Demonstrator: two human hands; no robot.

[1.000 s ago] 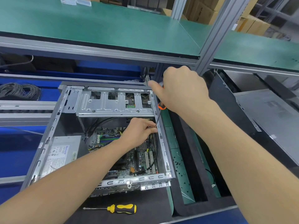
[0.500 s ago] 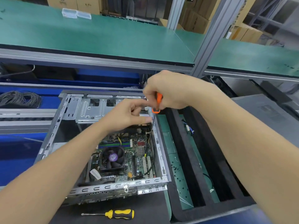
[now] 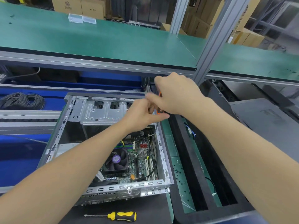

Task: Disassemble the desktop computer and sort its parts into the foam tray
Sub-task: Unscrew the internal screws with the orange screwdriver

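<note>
- The open computer case [image 3: 103, 110] lies on the bench [image 3: 153, 210], motherboard and fan [image 3: 116, 160] exposed.
- The right grip [image 3: 176, 94] clasps an orange-handled screwdriver [image 3: 160, 111] above the case's far right corner, with the shaft pointing down inside the right wall.
- The left grip [image 3: 142, 113] is just beside that handle, fingers curled and thumb stretched out. Blur hides whether it holds anything.
- The black foam tray [image 3: 186, 151] sits against the case's right side, with loose screws [image 3: 179, 173] in its nearest compartment.
- A yellow-and-black screwdriver [image 3: 123, 216] lies in front of the case.
</note>
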